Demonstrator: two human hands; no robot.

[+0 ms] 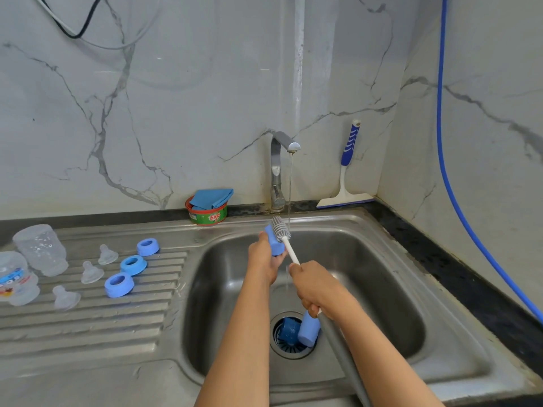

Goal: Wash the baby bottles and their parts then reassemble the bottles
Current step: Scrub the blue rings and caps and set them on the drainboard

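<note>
Nearest to me, two bare forearms reach over the stainless steel sink [367,274]. The right hand [316,289] is clenched around the handle of a long bottle brush with a white stem and grey silicone bristles [289,249]. The left hand [264,259] grips a light blue plastic bottle cap [274,245], and the bristle head touches the upper edge of this cap. I cannot tell if the bristles go inside it.

Below the right hand, a second light blue cap [308,330] lies tilted on the round drain [282,349], just beside a darker blue piece [289,326].

On the ribbed steel drainboard [102,333] to the left lie three blue screw rings [119,284] [133,264] [148,247]. Beside them are three clear silicone teats [66,298] [91,272] [107,254]. Further left, two clear bottles [17,279] [41,249] stand with the mouth down.

At the back, the chrome tap [276,171] lets a thin stream of water [290,186] fall just beside the bristles. A green and red soap tub [207,214] carries a folded blue cloth [211,198]. A blue and white squeegee [346,177] leans on the marble wall, and a blue hose [440,113] hangs in the right corner.
</note>
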